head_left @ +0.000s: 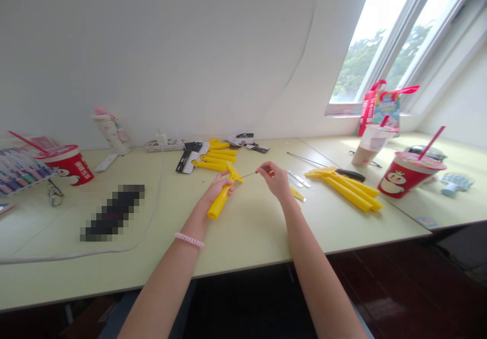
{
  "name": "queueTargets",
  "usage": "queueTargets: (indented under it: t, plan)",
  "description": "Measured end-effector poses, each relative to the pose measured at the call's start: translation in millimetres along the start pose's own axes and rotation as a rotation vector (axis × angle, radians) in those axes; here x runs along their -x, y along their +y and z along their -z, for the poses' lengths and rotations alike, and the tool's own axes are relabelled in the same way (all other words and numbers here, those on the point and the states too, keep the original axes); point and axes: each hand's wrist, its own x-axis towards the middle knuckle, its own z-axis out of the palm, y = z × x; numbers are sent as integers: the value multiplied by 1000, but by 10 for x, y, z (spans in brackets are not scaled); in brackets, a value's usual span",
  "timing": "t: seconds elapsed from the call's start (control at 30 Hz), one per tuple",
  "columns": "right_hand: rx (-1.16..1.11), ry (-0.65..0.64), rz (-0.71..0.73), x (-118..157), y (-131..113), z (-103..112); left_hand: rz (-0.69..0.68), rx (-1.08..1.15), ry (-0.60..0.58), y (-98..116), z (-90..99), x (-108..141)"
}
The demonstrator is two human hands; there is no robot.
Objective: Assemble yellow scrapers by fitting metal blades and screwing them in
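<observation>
Our left hand (219,185) has its fingers curled round a yellow tool (218,205), over the middle of the table (251,237). Our right hand (277,179) pinches a thin grey piece (248,175) by its head. This one looks half done. More yellow tools (348,189) lie right, and yellow handles (217,160) lie far; we cannot tell which are finished.

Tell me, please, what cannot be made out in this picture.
In the head view:
Dark object: covered by pixelation.
Thin metal piece: too small to identify; the right hand hides its end.
Yellow scraper beyond the right forearm: partly hidden by it.
Packaging cards: print too small to read.
Flat item, far left: cut off by the edge.
</observation>
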Motion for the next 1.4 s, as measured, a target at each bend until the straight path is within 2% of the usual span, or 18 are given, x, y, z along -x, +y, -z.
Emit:
queueTargets:
  t: [0.33, 0.73, 1.07, 1.27, 1.4]
  plan:
    - [63, 52, -114, 2, 16, 4, 4, 1, 4, -21, 19, -16]
    - [65, 12, -32, 5, -2, 13, 3, -16, -11, -2, 7, 4]
    - [74, 26, -185, 8, -31, 29, 6, -17, 26, -16, 13, -13]
    - [29, -38, -66, 8, 36, -8, -9, -45, 30, -2, -2, -6]
    - [73, -7, -105, 8, 31, -1, -16, -80, 24, -4, -23, 12]
